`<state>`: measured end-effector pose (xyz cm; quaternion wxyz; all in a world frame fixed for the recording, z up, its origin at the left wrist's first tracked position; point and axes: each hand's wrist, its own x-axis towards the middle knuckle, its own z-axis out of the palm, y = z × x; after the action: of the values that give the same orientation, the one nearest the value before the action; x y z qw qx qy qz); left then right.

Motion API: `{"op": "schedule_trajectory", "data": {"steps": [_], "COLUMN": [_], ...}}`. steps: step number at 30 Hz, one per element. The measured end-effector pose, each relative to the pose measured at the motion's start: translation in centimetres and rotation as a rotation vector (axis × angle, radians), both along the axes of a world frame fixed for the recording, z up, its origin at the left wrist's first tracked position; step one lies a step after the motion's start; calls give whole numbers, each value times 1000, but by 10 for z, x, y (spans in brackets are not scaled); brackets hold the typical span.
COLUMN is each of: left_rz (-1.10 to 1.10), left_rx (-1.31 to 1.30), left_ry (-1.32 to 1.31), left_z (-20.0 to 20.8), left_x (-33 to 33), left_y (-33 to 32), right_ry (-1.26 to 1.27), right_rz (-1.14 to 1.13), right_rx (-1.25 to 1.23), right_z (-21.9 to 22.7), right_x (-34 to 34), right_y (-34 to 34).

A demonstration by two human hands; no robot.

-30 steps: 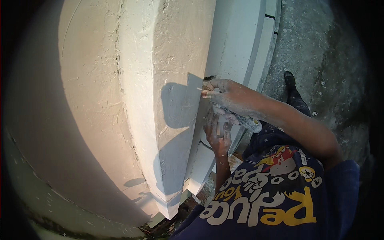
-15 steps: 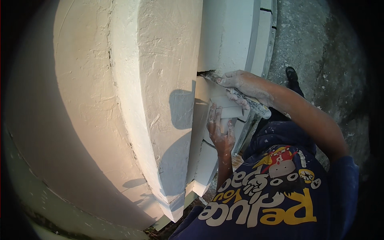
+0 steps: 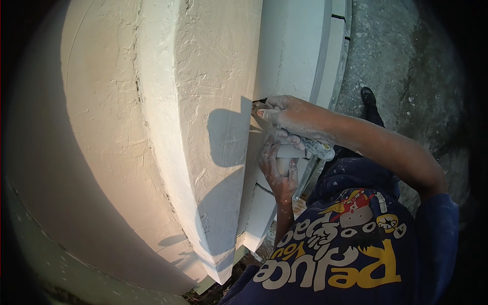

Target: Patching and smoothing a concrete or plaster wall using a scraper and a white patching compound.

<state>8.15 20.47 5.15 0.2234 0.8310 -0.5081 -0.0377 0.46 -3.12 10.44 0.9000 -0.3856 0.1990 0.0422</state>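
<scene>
Right hand (image 3: 294, 118) is curled firmly around a handled tool (image 3: 322, 149), its fingers bent under the speckled grip and the rounded butt jutting out toward the person's body. The thumb and forefinger reach forward to the side of a white plastered beam (image 3: 218, 66), beside a dark gap (image 3: 257, 103); the tool's front end is mostly hidden by the fingers. Just below, the left hand (image 3: 277, 170) is partly open, its fingers and thumb spread on either side of a pale flat piece (image 3: 291, 151) that it holds close under the right hand. Whitish residue coats both hands. Past the beam runs a pale ledge (image 3: 292, 51), and beyond that lies a grey concrete floor (image 3: 401, 96), where a dark shoe (image 3: 367, 96) shows. A shadow (image 3: 226, 137) falls across the beam, left of the hands. Near the lower edge is the person's dark blue printed shirt (image 3: 325, 249).
</scene>
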Motion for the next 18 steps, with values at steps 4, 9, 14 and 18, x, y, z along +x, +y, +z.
{"op": "schedule_trajectory", "data": {"steps": [4,9,14,18], "left_rz": [20,7,15,36], "left_rx": [-23,31,16,-33], "left_ry": [-1,-5,3,29], "left_z": [-6,-4,-11,-17], "left_x": [1,5,3,9], "left_y": [15,15,15,22], "right_ry": [-58,-4,86,-94], "right_rz": [-27,51,-10,-10], "right_rx": [-38,-21,-82,-22], "right_z": [3,13,13,26], "right_x": [-5,-9,0,-8], "right_y": [15,-6,9,11]}}
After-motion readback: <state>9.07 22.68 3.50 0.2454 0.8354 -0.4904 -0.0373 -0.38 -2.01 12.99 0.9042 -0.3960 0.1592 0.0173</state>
